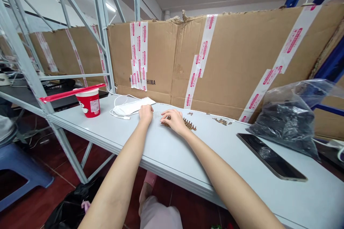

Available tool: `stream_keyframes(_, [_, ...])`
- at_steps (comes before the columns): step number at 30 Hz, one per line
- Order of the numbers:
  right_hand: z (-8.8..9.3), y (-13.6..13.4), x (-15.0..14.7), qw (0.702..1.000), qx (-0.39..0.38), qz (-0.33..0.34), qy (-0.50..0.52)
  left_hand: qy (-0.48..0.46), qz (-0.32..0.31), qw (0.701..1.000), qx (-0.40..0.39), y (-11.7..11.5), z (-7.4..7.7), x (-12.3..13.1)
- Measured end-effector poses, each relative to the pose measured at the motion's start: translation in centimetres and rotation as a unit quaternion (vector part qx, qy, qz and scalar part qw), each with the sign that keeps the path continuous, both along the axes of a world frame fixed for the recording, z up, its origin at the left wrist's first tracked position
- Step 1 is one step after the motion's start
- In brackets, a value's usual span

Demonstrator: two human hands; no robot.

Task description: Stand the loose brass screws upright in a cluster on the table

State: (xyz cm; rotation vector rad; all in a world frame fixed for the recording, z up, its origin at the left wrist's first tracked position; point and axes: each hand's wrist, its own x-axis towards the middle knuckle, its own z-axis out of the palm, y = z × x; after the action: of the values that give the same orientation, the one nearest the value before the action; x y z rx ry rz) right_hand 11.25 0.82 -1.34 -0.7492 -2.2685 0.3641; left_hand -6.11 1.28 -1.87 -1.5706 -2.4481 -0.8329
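The left hand (146, 113) is laid palm-down by tiny pale parts (157, 115); the right hand (174, 121) is cupped over brass screws (189, 125) (grip can't really be told on either).

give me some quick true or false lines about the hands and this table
The right hand is over a heap of small brass parts. True.
The left hand holds a white cable. False: it lies on the table, apart from the white cable.
A red cup stands next to the dark device. False: the cup is at the other end of the table, past the left hand.
A black plastic bag sits beside the dark device. True.
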Motion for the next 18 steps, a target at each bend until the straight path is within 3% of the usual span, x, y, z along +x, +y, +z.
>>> stream_keyframes(11, [-0.23, -0.04, -0.8, 0.994, 0.083, -0.028, -0.069, 0.027, -0.009, 0.999, -0.032, 0.21, -0.28, 0.04])
stream_keyframes(18, [-0.24, -0.39, -0.73, 0.99, 0.095, -0.061, -0.085, 0.03, -0.012, 0.998, -0.045, 0.31, -0.22, 0.17])
